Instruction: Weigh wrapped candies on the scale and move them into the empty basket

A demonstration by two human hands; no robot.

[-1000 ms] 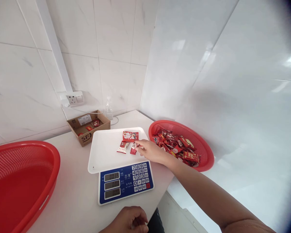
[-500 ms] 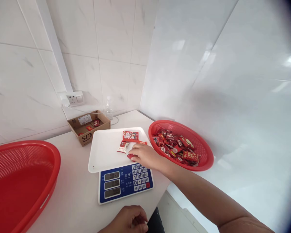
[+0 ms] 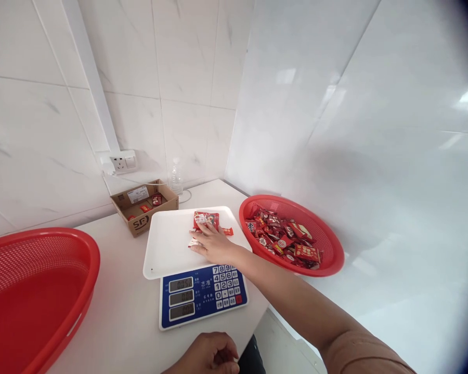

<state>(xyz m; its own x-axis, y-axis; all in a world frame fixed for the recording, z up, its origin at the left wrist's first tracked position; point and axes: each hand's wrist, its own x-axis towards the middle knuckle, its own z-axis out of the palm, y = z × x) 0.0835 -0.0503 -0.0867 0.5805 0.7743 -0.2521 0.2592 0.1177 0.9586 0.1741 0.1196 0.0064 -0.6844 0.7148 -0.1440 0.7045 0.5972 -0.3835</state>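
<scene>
My right hand [image 3: 212, 242] lies over the white tray [image 3: 166, 244] of a weighing scale, its fingers spread across several snack packets. Under the fingertips is a red packet [image 3: 200, 215] with a printed figure. A smaller white-and-red packet [image 3: 194, 242] is partly covered by the fingers, and a narrow red packet [image 3: 228, 231] lies by the wrist side. What is beneath the palm stays hidden. My left hand [image 3: 208, 354] rests at the table's front edge below the scale, fingers curled in, with nothing visible in them. The blue scale panel [image 3: 203, 297] has lit digits.
To the right, a red basket [image 3: 337, 254] holds many red-wrapped snacks. Another large red basket [image 3: 88, 254] stands at the left. A cardboard box [image 3: 134, 226] with a few packets, a clear bottle [image 3: 176, 176] and a wall socket [image 3: 122, 162] are behind. Walls close off the back and right.
My right hand has shifted left and slightly away, from a small red packet at the tray's near side to over the packets. The top display number has changed. The left hand stays curled.
</scene>
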